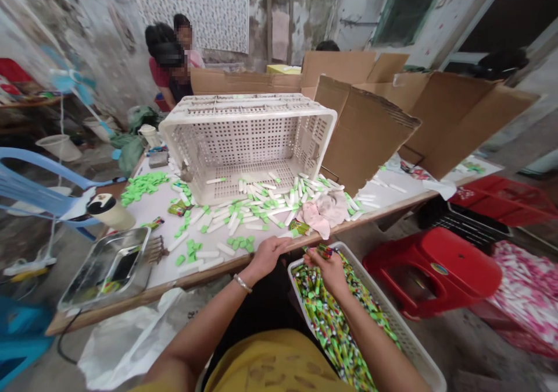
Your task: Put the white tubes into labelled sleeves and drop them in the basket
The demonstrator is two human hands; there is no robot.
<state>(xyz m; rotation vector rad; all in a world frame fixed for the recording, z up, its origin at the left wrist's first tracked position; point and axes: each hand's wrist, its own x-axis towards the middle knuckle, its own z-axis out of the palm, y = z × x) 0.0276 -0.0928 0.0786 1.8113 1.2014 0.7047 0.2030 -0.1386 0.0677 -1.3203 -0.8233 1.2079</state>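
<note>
My left hand [265, 258] rests at the near edge of the white-topped table [143, 223], its fingertips against a white plastic tube [284, 235]. My right hand [328, 268] pinches a small green printed tube [323, 251] above a white plastic basket [418, 345]. That basket is heaped with similar green tubes [331, 322]. Loose white tubes [261, 197] and green caps [143, 184] lie scattered over the table. A pink cloth [320, 211] sits among them, close to both hands.
A perforated white crate [248, 130] lies tilted on the table before tall cardboard sheets [366, 130]. A steel tray [104, 270] stands at the left, and a red stool [436, 264] at the right. Other people [168, 72] sit beyond the cardboard.
</note>
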